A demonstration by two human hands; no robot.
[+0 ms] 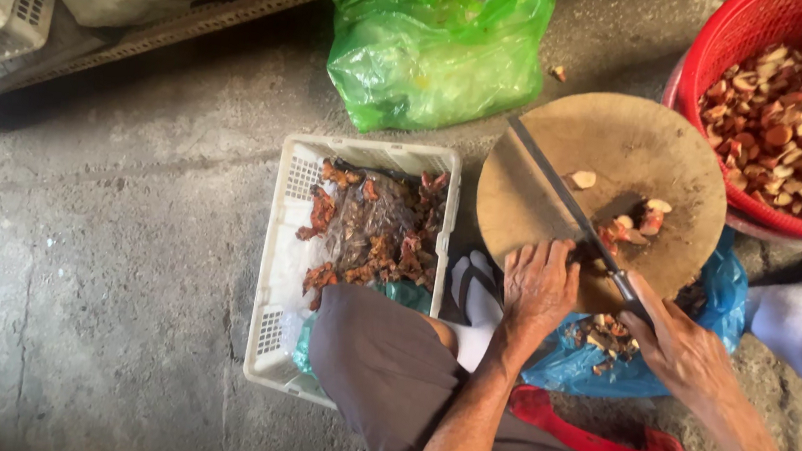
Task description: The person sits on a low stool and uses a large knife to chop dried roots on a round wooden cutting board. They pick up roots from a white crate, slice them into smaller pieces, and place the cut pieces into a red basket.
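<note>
My right hand (677, 348) grips the handle of a large cleaver (542, 176), whose blade lies across a round wooden chopping block (632, 141). My left hand (539, 284) rests fingers-down on the block's near edge, right beside the blade. Several cut reddish-brown and pale pieces (635, 225) lie on the block by the blade. A blue plastic bag (597, 364) holding scraps sits under the block's near side.
A red plastic basket (733, 52) full of cut pieces stands at the upper right. A white slotted crate (283, 242) with reddish husks sits left of the block. A green plastic bag (437, 43) lies behind it. The floor is bare concrete; my knee (386, 355) is bent in front.
</note>
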